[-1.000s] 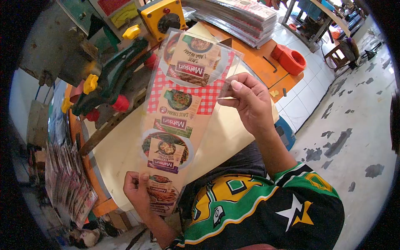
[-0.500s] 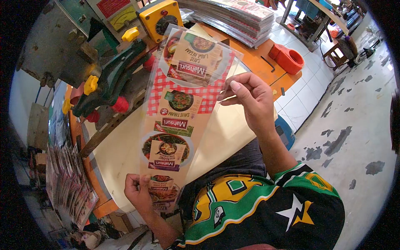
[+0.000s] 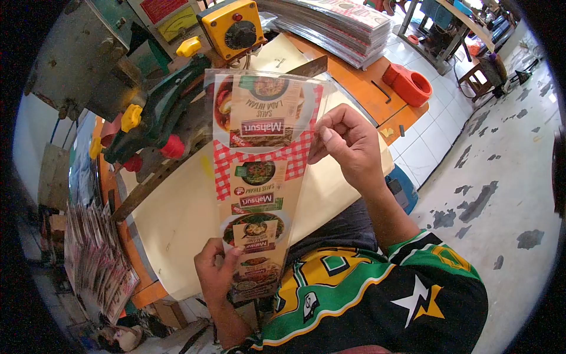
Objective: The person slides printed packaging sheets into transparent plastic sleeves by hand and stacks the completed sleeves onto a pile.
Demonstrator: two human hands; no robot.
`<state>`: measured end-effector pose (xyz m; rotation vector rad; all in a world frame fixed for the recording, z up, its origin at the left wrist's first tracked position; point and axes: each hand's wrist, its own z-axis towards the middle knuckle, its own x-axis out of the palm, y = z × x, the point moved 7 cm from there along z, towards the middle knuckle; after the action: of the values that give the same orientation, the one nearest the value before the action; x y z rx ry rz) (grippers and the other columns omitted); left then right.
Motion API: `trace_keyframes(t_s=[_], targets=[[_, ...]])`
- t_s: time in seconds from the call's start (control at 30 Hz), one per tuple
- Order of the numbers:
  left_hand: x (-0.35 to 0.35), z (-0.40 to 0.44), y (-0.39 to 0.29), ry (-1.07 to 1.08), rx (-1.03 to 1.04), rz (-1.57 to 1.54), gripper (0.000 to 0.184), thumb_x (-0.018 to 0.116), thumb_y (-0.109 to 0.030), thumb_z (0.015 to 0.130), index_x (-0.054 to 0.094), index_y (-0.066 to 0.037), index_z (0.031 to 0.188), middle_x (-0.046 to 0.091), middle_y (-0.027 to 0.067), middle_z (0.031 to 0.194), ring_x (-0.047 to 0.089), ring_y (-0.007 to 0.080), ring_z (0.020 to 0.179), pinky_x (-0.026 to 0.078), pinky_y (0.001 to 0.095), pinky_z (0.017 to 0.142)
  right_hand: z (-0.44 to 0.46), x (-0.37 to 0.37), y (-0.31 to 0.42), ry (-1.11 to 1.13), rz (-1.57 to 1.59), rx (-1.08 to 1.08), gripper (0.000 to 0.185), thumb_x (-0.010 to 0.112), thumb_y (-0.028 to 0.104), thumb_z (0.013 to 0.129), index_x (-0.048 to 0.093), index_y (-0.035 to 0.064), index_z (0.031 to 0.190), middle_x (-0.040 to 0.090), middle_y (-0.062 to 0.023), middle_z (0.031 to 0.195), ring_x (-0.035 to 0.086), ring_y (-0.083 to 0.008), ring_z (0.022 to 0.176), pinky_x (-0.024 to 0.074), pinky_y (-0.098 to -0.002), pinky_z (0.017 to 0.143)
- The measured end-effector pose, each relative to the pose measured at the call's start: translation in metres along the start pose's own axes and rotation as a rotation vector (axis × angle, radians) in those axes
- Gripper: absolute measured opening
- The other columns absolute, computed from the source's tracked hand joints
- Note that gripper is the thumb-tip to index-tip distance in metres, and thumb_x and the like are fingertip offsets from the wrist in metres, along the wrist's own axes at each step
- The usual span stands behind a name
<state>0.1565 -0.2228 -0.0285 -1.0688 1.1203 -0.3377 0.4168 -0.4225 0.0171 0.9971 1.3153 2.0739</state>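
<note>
A long printed sheet in clear plastic (image 3: 259, 183), with food pictures and a red checked band, is held up over the cream board (image 3: 171, 227). My left hand (image 3: 217, 268) pinches its lower left edge between thumb and fingers. Higher up, my right hand (image 3: 351, 144) pinches the right edge with thumb and fingertips. The print reads upside down from here. Behind the sheet's left side runs a metal bar (image 3: 156, 180), partly hidden by it.
A machine with a dark green arm (image 3: 159, 112) and a yellow control box (image 3: 233, 29) stands at the upper left. Stacked printed sheets (image 3: 336, 29) lie at the back, near a red tape dispenser (image 3: 407, 84). More sheets (image 3: 100, 259) fan out at the lower left.
The sheet has moved down and slightly right at its top and stands more upright. My left hand has shifted right and a little up; my right hand still grips the edge.
</note>
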Motion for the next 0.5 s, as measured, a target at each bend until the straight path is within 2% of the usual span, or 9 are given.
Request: trace_keyframes(t_s=[0.03, 0.1, 0.3, 0.5], targets=[[0.001, 0.003, -0.002, -0.001, 0.001, 0.001, 0.027, 0.075, -0.018, 0.086, 0.055, -0.001, 0.081, 0.052, -0.0023, 0.069, 0.044, 0.0065, 0.066, 0.039, 0.0222, 0.059, 0.0, 0.002, 0.001, 0.001, 0.001, -0.001, 0.011, 0.054, 0.009, 0.098, 0.054, -0.0016, 0.099, 0.063, -0.0079, 0.086, 0.066, -0.0142, 0.077, 0.0581, -0.0292, 0.069], [-0.007, 0.007, -0.008, -0.136, 0.037, -0.155, 0.025, 0.074, -0.019, 0.087, 0.056, 0.0, 0.084, 0.055, -0.0019, 0.07, 0.047, 0.0062, 0.066, 0.041, 0.0221, 0.061, 0.0, 0.009, 0.008, 0.044, -0.016, -0.054, 0.014, 0.055, 0.011, 0.098, 0.055, -0.0018, 0.102, 0.064, -0.0079, 0.088, 0.066, -0.0137, 0.076, 0.0564, -0.0271, 0.066], [-0.013, 0.01, -0.012, -0.165, 0.098, -0.196, 0.023, 0.072, -0.017, 0.089, 0.06, 0.003, 0.091, 0.06, 0.0016, 0.074, 0.055, 0.007, 0.069, 0.045, 0.022, 0.066, 0.014, 0.011, 0.038, -0.063, -0.09, -0.179, 0.02, 0.054, 0.016, 0.099, 0.056, -0.0009, 0.11, 0.065, -0.0081, 0.089, 0.065, -0.0133, 0.072, 0.0534, -0.0246, 0.061], [-0.015, 0.004, -0.011, -0.195, 0.15, -0.115, 0.02, 0.072, -0.015, 0.088, 0.062, 0.002, 0.09, 0.059, 0.0014, 0.071, 0.051, 0.0072, 0.064, 0.042, 0.0229, 0.06, 0.025, 0.009, 0.058, -0.101, -0.162, -0.245, 0.021, 0.052, 0.017, 0.1, 0.058, -0.0023, 0.106, 0.067, -0.0102, 0.087, 0.064, -0.0127, 0.065, 0.0526, -0.0238, 0.055]])
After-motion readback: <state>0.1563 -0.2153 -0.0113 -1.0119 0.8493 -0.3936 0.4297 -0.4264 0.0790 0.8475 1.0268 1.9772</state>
